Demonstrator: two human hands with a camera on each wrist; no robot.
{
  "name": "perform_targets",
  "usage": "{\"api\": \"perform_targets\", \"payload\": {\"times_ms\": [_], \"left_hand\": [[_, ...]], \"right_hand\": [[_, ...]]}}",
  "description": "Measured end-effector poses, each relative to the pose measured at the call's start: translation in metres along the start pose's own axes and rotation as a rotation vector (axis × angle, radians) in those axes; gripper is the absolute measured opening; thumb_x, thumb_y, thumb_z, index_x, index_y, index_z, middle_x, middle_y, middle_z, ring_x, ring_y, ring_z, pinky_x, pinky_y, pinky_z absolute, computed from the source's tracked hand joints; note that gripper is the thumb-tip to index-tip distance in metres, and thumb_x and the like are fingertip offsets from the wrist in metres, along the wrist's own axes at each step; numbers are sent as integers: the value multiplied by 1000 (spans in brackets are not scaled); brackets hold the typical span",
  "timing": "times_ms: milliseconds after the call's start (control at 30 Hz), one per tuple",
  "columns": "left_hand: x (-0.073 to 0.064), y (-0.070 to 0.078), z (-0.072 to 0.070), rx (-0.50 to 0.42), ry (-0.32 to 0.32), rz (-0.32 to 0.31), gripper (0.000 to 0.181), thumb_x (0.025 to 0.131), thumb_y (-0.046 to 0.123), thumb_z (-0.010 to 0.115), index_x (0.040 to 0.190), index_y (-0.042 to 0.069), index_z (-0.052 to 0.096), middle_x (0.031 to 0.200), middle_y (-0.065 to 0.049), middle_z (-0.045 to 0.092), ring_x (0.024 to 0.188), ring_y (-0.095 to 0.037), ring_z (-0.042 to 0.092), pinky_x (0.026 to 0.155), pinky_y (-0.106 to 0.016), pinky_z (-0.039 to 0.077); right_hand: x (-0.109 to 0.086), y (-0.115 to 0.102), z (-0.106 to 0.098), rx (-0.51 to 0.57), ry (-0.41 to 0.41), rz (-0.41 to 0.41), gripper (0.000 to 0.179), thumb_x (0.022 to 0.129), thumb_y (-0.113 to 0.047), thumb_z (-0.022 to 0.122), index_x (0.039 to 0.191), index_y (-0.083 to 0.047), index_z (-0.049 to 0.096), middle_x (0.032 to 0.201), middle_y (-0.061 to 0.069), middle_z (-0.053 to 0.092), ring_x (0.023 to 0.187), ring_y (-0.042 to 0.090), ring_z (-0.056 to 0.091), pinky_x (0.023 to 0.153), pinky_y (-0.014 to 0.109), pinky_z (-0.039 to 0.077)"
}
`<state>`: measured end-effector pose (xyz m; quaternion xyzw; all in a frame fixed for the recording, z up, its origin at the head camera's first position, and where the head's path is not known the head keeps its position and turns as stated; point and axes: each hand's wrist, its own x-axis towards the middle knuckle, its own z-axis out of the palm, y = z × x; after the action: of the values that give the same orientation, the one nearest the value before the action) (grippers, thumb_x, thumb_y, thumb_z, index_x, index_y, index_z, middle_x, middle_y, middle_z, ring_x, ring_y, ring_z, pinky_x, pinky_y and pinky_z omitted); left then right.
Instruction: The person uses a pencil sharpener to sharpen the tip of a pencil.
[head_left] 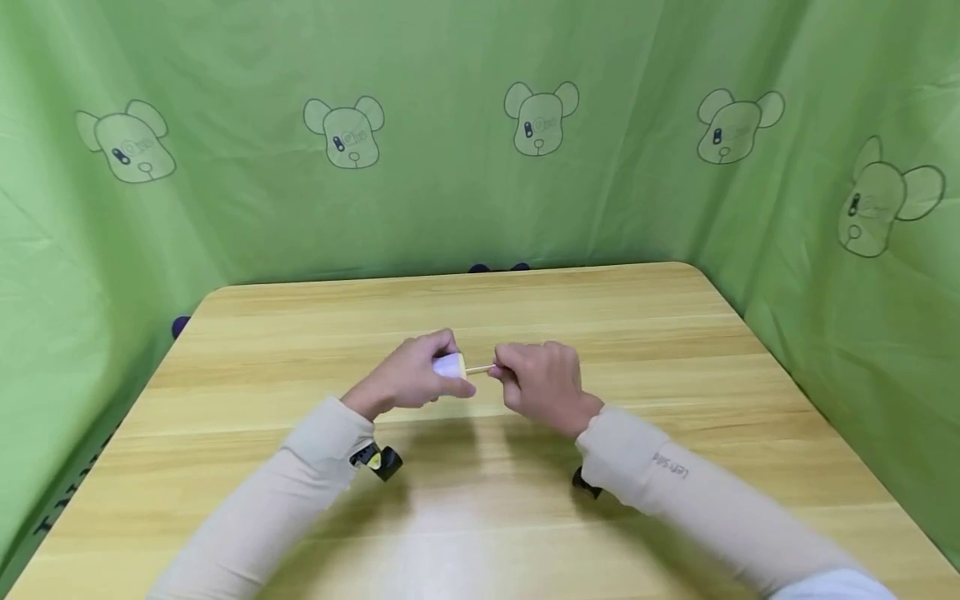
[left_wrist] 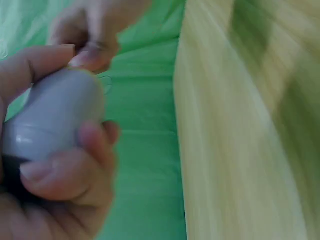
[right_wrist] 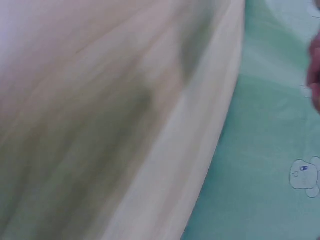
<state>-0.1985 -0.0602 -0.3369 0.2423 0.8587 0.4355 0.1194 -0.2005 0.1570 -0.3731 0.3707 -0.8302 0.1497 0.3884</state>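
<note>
My left hand grips a rounded, smooth pale-grey object with a yellowish rim facing right. In the left wrist view, fingers and thumb wrap round this object, and a dark part shows at its lower end. A thin straight rod runs from the yellowish rim to my right hand, whose thumb and curled fingers pinch its far end. Both hands are raised over the middle of the table. The right wrist view catches only a sliver of fingers at its right edge.
Below the hands lies a light wood-grain table with rounded far corners. Green cloth printed with bear heads hangs behind it and along both sides. A small black device is strapped at the left wrist, another at the right.
</note>
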Motion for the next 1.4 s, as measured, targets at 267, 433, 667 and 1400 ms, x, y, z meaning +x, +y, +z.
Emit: {"api": "perform_targets", "payload": {"times_ms": [267, 433, 667, 1400], "left_hand": [[1, -9, 18, 443, 211, 435, 41, 75, 24, 79, 102, 4, 56, 86, -7, 60, 70, -17, 56, 55, -22, 47], [3, -7, 18, 430, 219, 380, 42, 73, 23, 82, 102, 5, 57, 88, -7, 61, 72, -17, 56, 58, -23, 48], [5, -1, 2, 219, 169, 177, 41, 74, 22, 84, 101, 7, 57, 85, -6, 60, 72, -18, 58, 57, -28, 51], [-1, 10, -7, -201, -55, -158, 39, 77, 23, 80, 95, 8, 49, 84, -11, 55, 58, -18, 49, 41, -24, 35]], "right_hand": [[38, 15, -33, 598, -897, 611, 34, 97, -16, 54, 65, -15, 42, 57, -4, 38, 50, 10, 30, 47, 25, 24], [39, 18, -36, 635, -874, 595, 25, 96, -16, 60, 71, -11, 56, 63, -3, 48, 54, 11, 39, 52, 26, 35], [8, 6, -22, 138, -223, 190, 16, 87, -21, 73, 96, -9, 69, 87, 3, 67, 72, 20, 62, 65, 36, 46], [-8, 17, 35, -179, 590, -205, 37, 92, -24, 63, 58, -13, 52, 50, -3, 47, 39, 16, 40, 45, 34, 31]]}}
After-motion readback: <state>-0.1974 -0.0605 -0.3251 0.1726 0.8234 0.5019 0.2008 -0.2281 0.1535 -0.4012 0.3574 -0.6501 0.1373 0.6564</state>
